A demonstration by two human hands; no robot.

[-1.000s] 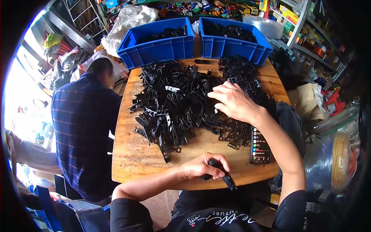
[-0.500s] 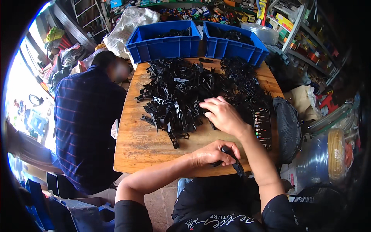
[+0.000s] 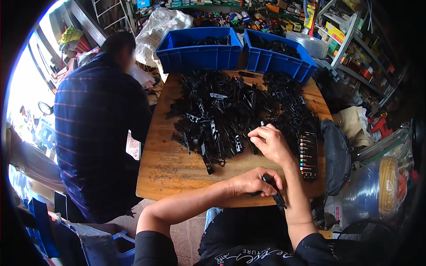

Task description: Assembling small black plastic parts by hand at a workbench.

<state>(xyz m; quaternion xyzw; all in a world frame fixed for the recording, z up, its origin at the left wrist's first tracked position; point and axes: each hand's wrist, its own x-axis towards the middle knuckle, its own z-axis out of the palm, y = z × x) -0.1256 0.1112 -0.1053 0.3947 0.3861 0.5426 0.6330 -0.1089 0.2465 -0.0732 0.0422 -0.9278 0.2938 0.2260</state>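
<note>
Low over the front edge of the wooden table, my left hand (image 3: 255, 181) is closed around black plastic parts (image 3: 278, 200), one sticking out below the thumb toward my right forearm. Farther up, my right hand (image 3: 274, 144) hovers at the near side of a large heap of black plastic parts (image 3: 222, 104), its fingers bent in toward the thumb. A small light-tipped piece shows by its fingertips; whether they grip it is unclear. A second pile of smaller black parts (image 3: 284, 95) lies to the right of the heap.
Two blue bins (image 3: 202, 60) with black parts stand at the table's far edge. A phone (image 3: 308, 155) with a lit screen lies on the right, beside a dark mesh bag (image 3: 336, 155). Another person (image 3: 100, 133) sits at the left. Clear tubing coils (image 3: 368, 184) stand at right.
My right hand has drawn slightly nearer, its fingers more curled. The left hand keeps its hold on the black parts. The whole view has shifted, and the person at left sits more upright.
</note>
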